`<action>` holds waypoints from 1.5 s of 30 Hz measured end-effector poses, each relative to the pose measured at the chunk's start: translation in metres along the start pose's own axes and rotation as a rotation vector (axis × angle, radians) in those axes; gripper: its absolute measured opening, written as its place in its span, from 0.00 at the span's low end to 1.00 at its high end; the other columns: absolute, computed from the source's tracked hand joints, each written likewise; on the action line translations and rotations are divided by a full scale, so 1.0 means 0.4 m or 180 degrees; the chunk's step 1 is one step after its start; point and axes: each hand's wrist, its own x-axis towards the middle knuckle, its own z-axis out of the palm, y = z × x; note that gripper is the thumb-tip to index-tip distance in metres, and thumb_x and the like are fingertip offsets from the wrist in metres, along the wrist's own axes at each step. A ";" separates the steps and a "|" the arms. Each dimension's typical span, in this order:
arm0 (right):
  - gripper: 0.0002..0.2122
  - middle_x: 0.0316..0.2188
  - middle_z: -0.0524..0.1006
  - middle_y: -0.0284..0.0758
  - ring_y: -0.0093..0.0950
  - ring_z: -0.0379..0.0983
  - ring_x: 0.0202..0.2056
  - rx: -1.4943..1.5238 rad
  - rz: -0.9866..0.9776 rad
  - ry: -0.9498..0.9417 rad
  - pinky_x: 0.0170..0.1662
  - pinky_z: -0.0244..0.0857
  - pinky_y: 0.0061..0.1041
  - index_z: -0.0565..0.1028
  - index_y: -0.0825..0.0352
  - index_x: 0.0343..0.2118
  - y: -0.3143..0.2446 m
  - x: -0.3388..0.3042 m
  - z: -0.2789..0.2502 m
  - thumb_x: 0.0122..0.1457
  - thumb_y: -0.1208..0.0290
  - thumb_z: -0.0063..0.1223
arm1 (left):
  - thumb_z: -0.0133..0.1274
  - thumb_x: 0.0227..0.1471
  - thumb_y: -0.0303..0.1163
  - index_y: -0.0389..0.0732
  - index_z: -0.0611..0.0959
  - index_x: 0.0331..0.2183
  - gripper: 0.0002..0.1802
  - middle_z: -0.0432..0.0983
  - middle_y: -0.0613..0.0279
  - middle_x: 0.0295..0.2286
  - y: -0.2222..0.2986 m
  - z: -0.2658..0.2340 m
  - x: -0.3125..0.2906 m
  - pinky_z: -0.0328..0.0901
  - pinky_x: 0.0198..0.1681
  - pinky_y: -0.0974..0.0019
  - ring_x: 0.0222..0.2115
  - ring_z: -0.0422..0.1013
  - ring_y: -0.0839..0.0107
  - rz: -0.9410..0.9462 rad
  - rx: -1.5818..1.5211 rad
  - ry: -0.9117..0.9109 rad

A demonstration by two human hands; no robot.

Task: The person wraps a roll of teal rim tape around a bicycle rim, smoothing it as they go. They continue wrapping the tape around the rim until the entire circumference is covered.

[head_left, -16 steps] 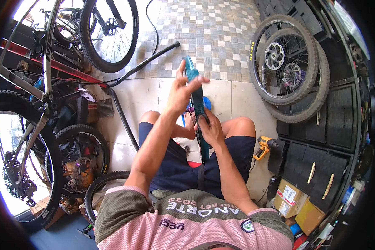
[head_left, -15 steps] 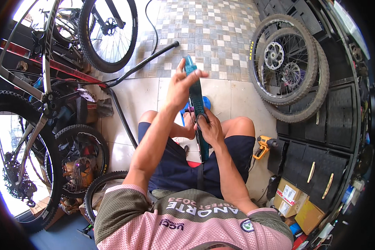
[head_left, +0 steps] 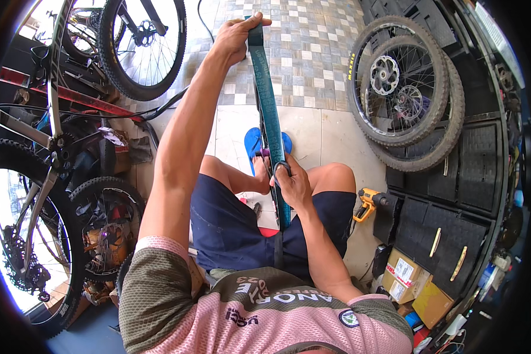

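A bicycle wheel stands nearly edge-on between my knees, with its purple hub [head_left: 264,153] showing low on its left side. Along its rim runs teal printed tape [head_left: 266,97], its upper end drawn out forward, taut and straight. My left hand [head_left: 233,40] reaches far forward and is closed on that end, with the thumb over it. Lower down, my right hand [head_left: 295,184] is wrapped around the taped rim, the thumb pressing near a small dark ring [head_left: 282,169]. Part of the rim is hidden behind the tape and my right hand.
Bicycles and loose wheels crowd the left, including a grey bike frame [head_left: 53,100]. Two tyred wheels [head_left: 404,88] lean at the right. A yellow heat gun [head_left: 369,203] lies beside my right knee, near a cardboard box [head_left: 404,274]. A blue slipper [head_left: 252,144] is on the floor.
My left hand has moved forward and slightly left, drawing the teal tape out into a long straight stretch. My right hand stays on the rim at nearly the same place.
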 end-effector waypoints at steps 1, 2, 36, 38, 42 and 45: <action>0.15 0.27 0.78 0.28 0.17 0.75 0.27 0.0027 0.0015 -0.0058 0.32 0.69 0.22 0.76 0.67 0.55 0.004 0.001 0.001 0.72 0.65 0.46 | 0.64 0.62 0.48 0.38 0.92 0.42 0.21 0.86 0.57 0.37 -0.018 -0.024 0.019 0.75 0.52 0.60 0.42 0.78 0.71 0.0345 0.0483 -0.0027; 0.15 0.27 0.78 0.28 0.17 0.74 0.26 0.0020 -0.0025 -0.0048 0.32 0.69 0.22 0.77 0.67 0.55 0.005 0.002 0.001 0.72 0.65 0.46 | 0.64 0.62 0.48 0.39 0.92 0.43 0.21 0.86 0.56 0.38 -0.036 -0.029 0.031 0.72 0.56 0.58 0.45 0.78 0.69 0.0499 0.0908 0.0021; 0.20 0.20 0.77 0.31 0.25 0.78 0.23 -0.0340 -0.0028 0.0066 0.29 0.71 0.28 0.72 0.66 0.62 -0.008 0.001 0.001 0.73 0.62 0.47 | 0.69 0.52 0.60 0.65 0.93 0.47 0.22 0.36 0.49 0.75 -0.344 -0.135 0.103 0.54 0.70 0.34 0.73 0.38 0.39 0.0200 0.2877 0.0611; 0.19 0.21 0.78 0.31 0.24 0.77 0.24 -0.0294 0.0033 0.0081 0.30 0.71 0.28 0.73 0.66 0.60 -0.011 0.001 0.002 0.72 0.61 0.47 | 0.70 0.52 0.59 0.65 0.93 0.46 0.22 0.36 0.48 0.75 -0.360 -0.136 0.100 0.52 0.70 0.33 0.73 0.37 0.39 0.0177 0.2802 0.0620; 0.18 0.23 0.79 0.31 0.21 0.76 0.25 -0.0216 0.0122 0.0110 0.32 0.71 0.26 0.76 0.66 0.56 -0.019 0.001 0.002 0.72 0.59 0.48 | 0.70 0.52 0.59 0.66 0.93 0.46 0.21 0.37 0.47 0.74 -0.376 -0.133 0.093 0.51 0.71 0.33 0.72 0.38 0.39 0.0218 0.2928 0.0656; 0.18 0.22 0.79 0.31 0.22 0.76 0.25 -0.0188 0.0121 0.0147 0.33 0.71 0.27 0.76 0.67 0.56 -0.016 0.000 0.001 0.72 0.59 0.48 | 0.74 0.47 0.60 0.47 0.93 0.46 0.32 0.39 0.47 0.74 -0.377 -0.109 0.082 0.48 0.71 0.33 0.72 0.33 0.41 0.0117 0.2634 0.0622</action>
